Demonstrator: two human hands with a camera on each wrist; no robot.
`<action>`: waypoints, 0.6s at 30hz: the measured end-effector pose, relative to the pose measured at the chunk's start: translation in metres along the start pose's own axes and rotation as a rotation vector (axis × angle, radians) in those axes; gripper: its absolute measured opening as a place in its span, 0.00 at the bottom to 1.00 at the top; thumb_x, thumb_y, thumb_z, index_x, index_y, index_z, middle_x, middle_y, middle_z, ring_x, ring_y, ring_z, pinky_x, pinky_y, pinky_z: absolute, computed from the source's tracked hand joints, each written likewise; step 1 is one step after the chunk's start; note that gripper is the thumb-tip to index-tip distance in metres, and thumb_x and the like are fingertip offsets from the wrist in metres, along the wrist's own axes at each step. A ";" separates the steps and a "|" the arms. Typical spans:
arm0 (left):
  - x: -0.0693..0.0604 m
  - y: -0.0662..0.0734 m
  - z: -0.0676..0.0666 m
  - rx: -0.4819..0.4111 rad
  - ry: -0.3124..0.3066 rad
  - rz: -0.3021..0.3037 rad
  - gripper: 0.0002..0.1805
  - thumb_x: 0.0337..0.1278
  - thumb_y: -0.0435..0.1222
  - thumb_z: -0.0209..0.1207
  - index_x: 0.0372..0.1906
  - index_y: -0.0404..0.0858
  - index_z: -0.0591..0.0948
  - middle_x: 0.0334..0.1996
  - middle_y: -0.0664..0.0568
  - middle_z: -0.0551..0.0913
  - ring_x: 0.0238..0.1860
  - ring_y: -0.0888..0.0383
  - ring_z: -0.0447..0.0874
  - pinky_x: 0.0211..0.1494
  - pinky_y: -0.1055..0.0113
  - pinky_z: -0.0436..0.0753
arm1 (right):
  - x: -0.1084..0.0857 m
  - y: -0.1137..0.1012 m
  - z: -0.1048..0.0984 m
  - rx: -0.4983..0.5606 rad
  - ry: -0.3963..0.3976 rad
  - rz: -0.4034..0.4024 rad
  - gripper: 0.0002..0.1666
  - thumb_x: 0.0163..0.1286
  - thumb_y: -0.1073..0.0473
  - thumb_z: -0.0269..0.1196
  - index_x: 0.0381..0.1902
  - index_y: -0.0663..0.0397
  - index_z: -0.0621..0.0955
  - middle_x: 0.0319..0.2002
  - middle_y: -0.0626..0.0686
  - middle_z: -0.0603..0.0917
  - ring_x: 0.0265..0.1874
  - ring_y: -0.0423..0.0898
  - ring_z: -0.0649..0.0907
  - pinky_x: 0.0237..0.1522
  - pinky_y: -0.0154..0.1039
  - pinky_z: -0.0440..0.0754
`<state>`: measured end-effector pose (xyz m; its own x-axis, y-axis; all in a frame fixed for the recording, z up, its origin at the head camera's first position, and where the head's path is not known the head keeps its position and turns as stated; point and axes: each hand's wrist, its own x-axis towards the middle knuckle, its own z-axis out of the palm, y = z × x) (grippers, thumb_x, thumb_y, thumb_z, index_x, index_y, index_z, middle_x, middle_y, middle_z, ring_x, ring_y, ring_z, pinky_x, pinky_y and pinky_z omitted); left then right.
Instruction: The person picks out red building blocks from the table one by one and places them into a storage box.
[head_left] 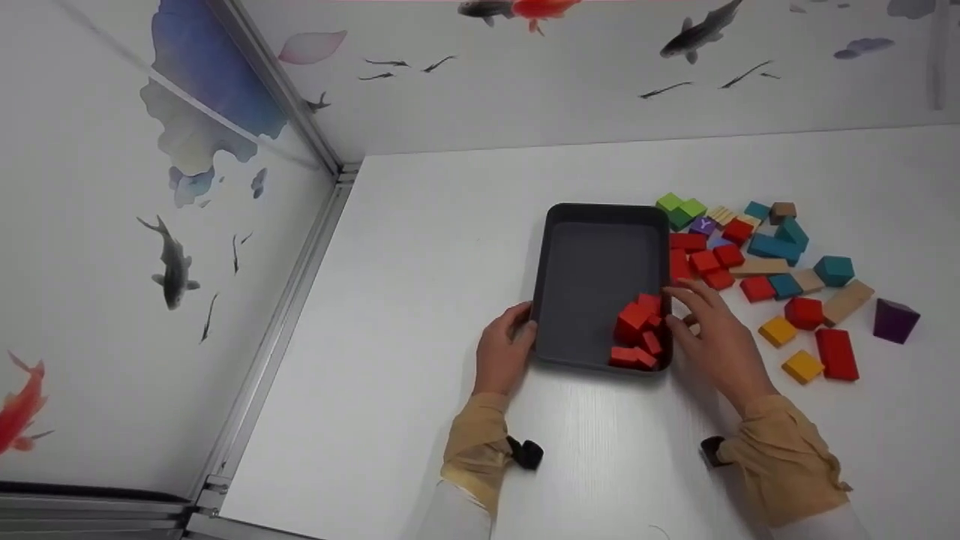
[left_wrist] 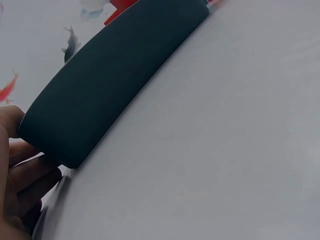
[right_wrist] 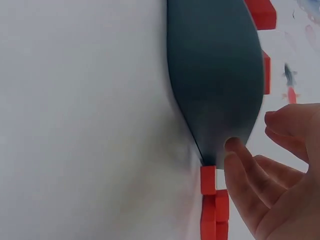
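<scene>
A dark grey rectangular tray (head_left: 592, 285) lies on the white table, with several red blocks (head_left: 637, 324) bunched in its near right corner. Against the tray's left wall, my left hand (head_left: 504, 351) rests with its fingertips and thumb touching from outside. In the left wrist view, the left hand's fingers (left_wrist: 35, 172) meet the tray's corner, their tips partly hidden behind it. At the opposite wall, my right hand (head_left: 716, 341) touches the outside with relaxed, spread fingers. The right wrist view has a fingertip on the tray wall (right_wrist: 220, 90), with the thumb apart from the index finger.
Loose blocks lie right of the tray: red blocks (head_left: 705, 262), green blocks (head_left: 681, 208), teal blocks (head_left: 776, 247), yellow blocks (head_left: 802, 366), plain wooden blocks (head_left: 847, 302) and a dark purple block (head_left: 895, 321). Fish-patterned panels (head_left: 480, 97) stand behind and left of the table.
</scene>
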<state>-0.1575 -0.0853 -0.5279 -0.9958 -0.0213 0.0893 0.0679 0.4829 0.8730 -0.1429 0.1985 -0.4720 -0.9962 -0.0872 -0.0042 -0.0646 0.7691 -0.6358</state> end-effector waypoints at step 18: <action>-0.002 0.003 0.001 -0.014 0.004 -0.009 0.18 0.58 0.46 0.53 0.54 0.53 0.75 0.48 0.69 0.75 0.53 0.72 0.68 0.56 0.73 0.67 | -0.039 0.048 -0.061 -0.125 0.154 0.220 0.26 0.63 0.53 0.57 0.57 0.60 0.70 0.42 0.62 0.68 0.35 0.56 0.70 0.26 0.43 0.72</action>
<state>-0.1553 -0.0833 -0.5261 -0.9961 -0.0293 0.0833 0.0598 0.4702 0.8805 -0.1108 0.2775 -0.4548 -0.9836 0.1802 -0.0081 0.1568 0.8319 -0.5323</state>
